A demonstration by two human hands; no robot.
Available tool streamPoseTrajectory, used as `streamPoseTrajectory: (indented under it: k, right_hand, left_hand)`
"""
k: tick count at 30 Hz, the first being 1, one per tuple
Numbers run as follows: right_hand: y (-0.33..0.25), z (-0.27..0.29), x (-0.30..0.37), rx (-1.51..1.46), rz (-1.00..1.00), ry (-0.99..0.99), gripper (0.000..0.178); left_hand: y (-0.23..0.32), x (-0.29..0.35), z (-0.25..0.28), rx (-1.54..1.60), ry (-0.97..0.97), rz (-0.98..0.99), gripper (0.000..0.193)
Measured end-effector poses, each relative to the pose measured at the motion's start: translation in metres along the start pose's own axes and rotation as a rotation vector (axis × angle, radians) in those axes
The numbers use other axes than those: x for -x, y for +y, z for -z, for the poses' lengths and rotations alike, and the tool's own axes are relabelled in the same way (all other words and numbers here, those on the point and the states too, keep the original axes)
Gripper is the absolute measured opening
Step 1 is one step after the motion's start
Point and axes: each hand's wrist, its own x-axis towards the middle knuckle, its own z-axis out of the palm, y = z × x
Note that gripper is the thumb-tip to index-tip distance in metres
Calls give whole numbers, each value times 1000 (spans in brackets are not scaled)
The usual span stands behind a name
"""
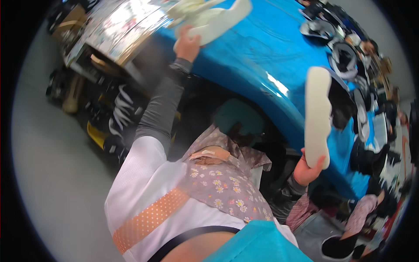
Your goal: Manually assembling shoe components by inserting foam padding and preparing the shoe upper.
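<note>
In the head view, the table (pixel 248 65) has a shiny blue cover. Along its far right edge lies a crowded row of grey and black pieces (pixel 345 59), reaching down towards the right slab (pixel 317 115) and close behind it. Pale pieces (pixel 183 9) crowd in beside the left slab (pixel 224 22) near the table's left corner, their outlines blurred. Left of that corner stands a side table (pixel 126 22) with a glossy patterned top, dark bags (pixel 111 118) heaped below it. At the lower right is another person, with a pink sleeve (pixel 362 214).

The table's near edge bends from the left corner down to the right, passing between the two hands; bare blue cover spans the space between the slabs.

The left hand (pixel 187 47) has its fingers closed on the near end of the left slab, held over the table. The right hand (pixel 309 169), at the near edge, pinches the lower end of the wavy-edged right slab, which is upright in view.
</note>
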Motion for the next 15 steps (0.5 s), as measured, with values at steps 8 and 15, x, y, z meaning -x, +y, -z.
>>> streamPoseTrajectory:
  k: [8,15]
  right_hand:
    - [-13,-6,-3,-118,-45,83,45]
    - [-4,-15,-1,-105,-90,-20,46]
  left_hand:
    - [27,38,-24,-823,254,-447,54]
    - [129,147,-68,-115,-609,-641,65]
